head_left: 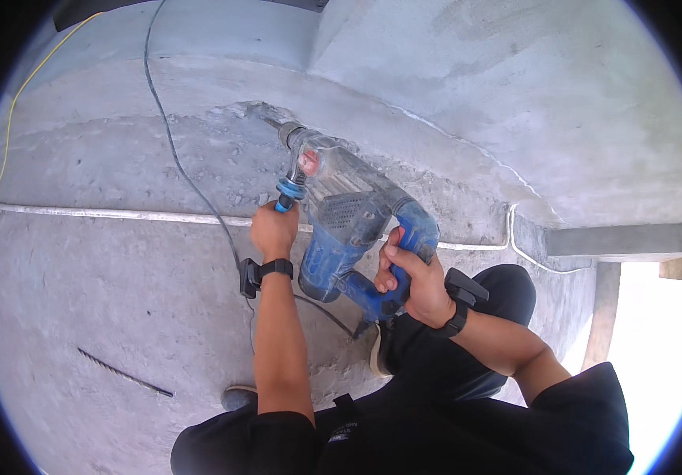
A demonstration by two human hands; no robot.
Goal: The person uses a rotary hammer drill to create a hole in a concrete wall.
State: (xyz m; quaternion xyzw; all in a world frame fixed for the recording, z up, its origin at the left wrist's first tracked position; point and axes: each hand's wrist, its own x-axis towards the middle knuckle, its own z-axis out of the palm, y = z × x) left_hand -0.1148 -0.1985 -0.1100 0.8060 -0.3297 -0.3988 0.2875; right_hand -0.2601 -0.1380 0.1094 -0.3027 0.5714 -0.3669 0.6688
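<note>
Left hand (275,228): fingers wrapped around side handle (284,204). Right hand (424,286): fingers wrapped around rear grip (417,225). Blue hammer drill (349,184) sits above floor (143,277), bit (270,121) near the wall-side edge.

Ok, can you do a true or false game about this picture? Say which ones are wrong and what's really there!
1. The left hand holds the side handle of the rotary hammer. True.
2. The rotary hammer is all yellow. False: it is mostly blue and grey.
3. The right hand is on the blue rear handle. True.
4. Both wrists are bare. False: there is a black strap on the left one and another black strap on the right one.
5. A spiral drill bit lies on the floor. True.
6. Every cable is red. False: one is a yellow cable and one is a grey cable.
</note>
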